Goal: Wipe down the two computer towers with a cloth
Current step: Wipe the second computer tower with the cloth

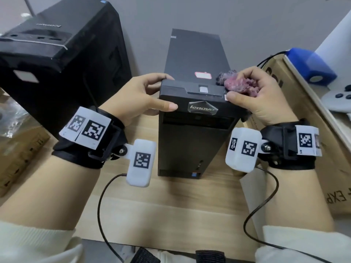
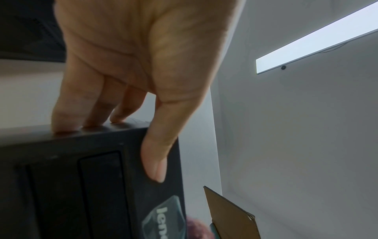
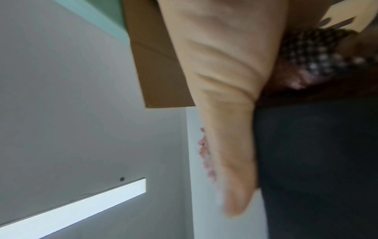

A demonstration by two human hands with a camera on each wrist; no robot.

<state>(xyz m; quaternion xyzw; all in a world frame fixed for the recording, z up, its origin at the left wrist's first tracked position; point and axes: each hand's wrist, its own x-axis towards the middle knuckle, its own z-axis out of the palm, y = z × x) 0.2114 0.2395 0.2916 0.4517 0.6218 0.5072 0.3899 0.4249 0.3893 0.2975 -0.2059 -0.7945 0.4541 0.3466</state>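
A slim black Lenovo tower (image 1: 195,130) stands upright in the middle of the wooden table (image 1: 171,209). A larger black tower (image 1: 57,54) stands to its left, apart from both hands. My left hand (image 1: 165,92) grips the slim tower's top front left corner. In the left wrist view its fingers (image 2: 65,119) rest on the tower (image 2: 81,194) and the thumb lies across the front. My right hand (image 1: 235,83) holds a bunched pink cloth (image 1: 247,87) on the top right front corner, thumb on the front edge. The right wrist view is blurred, showing the thumb (image 3: 231,145) beside the tower (image 3: 317,161).
A big cardboard box (image 1: 303,158) stands close against the slim tower's right side, with a blue object (image 1: 311,67) and a white controller (image 1: 338,99) on it. More cardboard boxes (image 1: 19,149) sit at the left. Black cables (image 1: 100,205) hang from both wrists over the table.
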